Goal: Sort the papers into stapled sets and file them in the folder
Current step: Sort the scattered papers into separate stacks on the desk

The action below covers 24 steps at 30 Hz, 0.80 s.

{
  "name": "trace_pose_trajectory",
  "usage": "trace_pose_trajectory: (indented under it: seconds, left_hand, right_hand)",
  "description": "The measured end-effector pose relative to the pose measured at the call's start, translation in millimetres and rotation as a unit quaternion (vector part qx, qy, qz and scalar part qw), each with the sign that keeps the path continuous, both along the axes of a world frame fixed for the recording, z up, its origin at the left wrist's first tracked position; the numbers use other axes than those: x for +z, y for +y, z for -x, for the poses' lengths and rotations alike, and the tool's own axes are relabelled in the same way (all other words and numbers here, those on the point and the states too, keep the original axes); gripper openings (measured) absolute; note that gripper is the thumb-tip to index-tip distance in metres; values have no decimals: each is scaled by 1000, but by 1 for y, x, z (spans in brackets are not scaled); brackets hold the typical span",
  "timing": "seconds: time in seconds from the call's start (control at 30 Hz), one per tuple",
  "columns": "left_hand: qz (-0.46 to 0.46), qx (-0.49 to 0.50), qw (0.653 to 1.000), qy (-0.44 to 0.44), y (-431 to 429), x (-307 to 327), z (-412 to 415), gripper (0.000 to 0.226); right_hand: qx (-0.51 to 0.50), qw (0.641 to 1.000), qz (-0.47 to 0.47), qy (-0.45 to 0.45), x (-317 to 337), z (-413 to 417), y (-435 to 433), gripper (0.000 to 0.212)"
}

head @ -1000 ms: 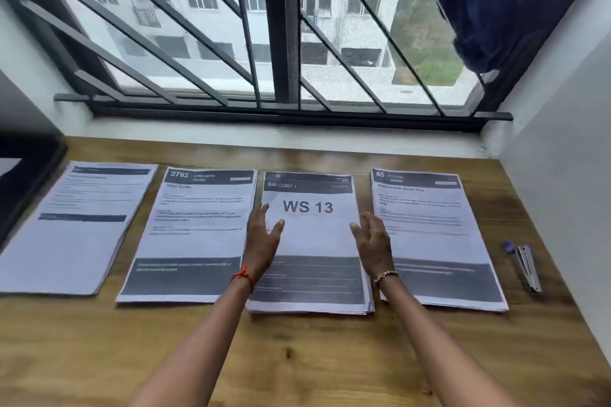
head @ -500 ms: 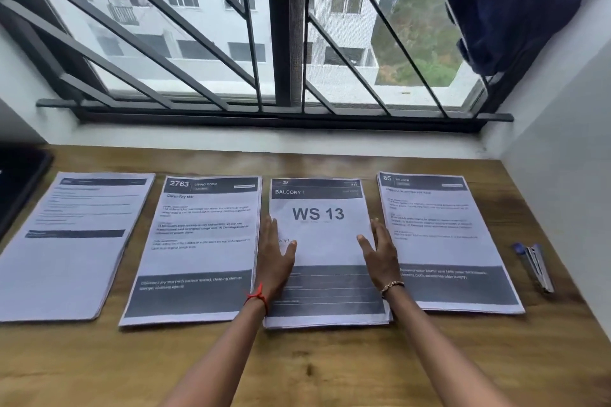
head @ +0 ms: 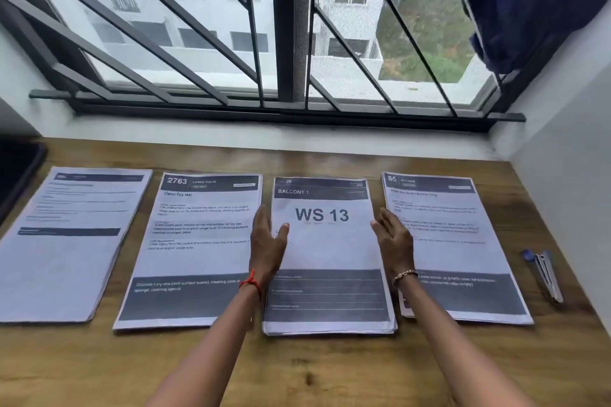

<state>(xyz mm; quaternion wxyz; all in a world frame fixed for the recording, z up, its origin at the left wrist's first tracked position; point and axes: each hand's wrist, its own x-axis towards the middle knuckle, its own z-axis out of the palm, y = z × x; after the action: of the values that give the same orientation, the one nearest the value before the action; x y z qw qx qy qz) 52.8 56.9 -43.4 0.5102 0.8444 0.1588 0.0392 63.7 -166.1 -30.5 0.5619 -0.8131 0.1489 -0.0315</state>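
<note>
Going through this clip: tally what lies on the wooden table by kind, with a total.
Paper stacks: 4
Stapler: 1
Dark flat item at the left edge, cannot tell what: 1
Total: 6

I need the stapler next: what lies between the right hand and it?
Head view: the pile headed 85 lies between the right hand and the stapler, then bare table.
</note>
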Motion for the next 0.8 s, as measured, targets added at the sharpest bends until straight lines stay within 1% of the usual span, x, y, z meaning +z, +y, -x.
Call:
trace_pose_trajectory:
  seconds: [0.17, 0.23, 0.27, 0.3, 0.37, 0.43, 0.6, 0.8]
  left_hand:
    - [34, -11, 999, 4, 12, 7, -33, 42]
    - [49, -12, 999, 15, 14, 5, -44, 28]
    - [51, -14, 998, 23, 15, 4, -49, 22]
    - [52, -17, 998, 26, 14, 3, -51, 21]
    - [50, -27, 998, 36, 12, 1, -55, 36]
    - [42, -33, 998, 38, 9, 0, -56, 48]
    - [-27, -55, 998, 10, 5, -6, -55, 50]
    - [-41, -37, 998, -1, -2, -11, -57, 56]
  right_hand:
    - [43, 998, 37, 4, 5, -40, 3, 32]
    - [65, 996, 53, -3, -1, -55, 5, 27]
    - [70, 996, 59, -5, -3, -61, 7, 28]
    - [68, 996, 61, -4, -6, -66, 8, 33]
    - [49, 997, 59, 5, -10, -74, 14, 40]
    - [31, 997, 65, 3, -15, -77, 18, 42]
    - [11, 997, 71, -9, -22, -75, 20, 43]
    - [21, 996, 87, -22, -25, -74, 18, 46]
